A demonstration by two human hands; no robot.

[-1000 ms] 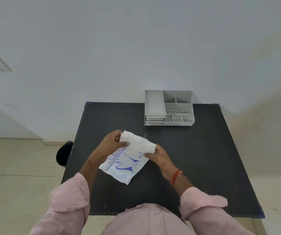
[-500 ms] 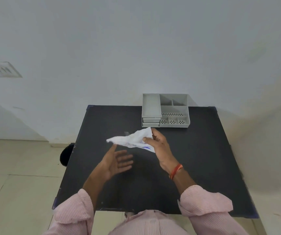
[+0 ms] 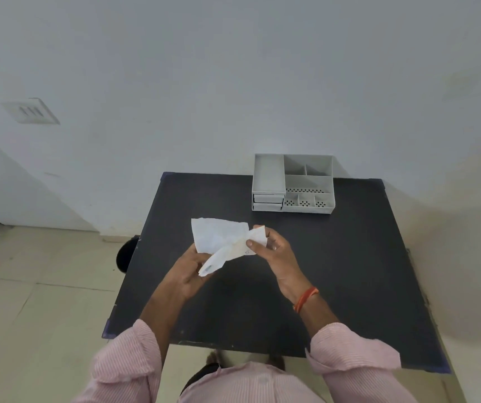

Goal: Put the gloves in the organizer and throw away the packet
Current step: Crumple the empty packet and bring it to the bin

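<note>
Both hands hold a white paper glove packet (image 3: 218,234) above the middle of the black table (image 3: 349,271). My right hand (image 3: 271,248) pinches the packet's right end between thumb and fingers. My left hand (image 3: 191,270) grips the lower left part, where a folded white flap hangs down. The packet looks opened and crumpled; I cannot make out the gloves themselves. The grey plastic organizer (image 3: 293,183) stands at the table's far edge, with one long tray on its left, small drawers below it and several open compartments on its right, all of them bare.
A dark round bin (image 3: 125,254) sits on the floor just off the table's left edge. A white wall rises right behind the table. Tiled floor lies to the left. An orange band circles my right wrist.
My left hand, open and off the packet half a second ago, has come up and taken hold of its lower left part. The packet has spread wider between both hands.
</note>
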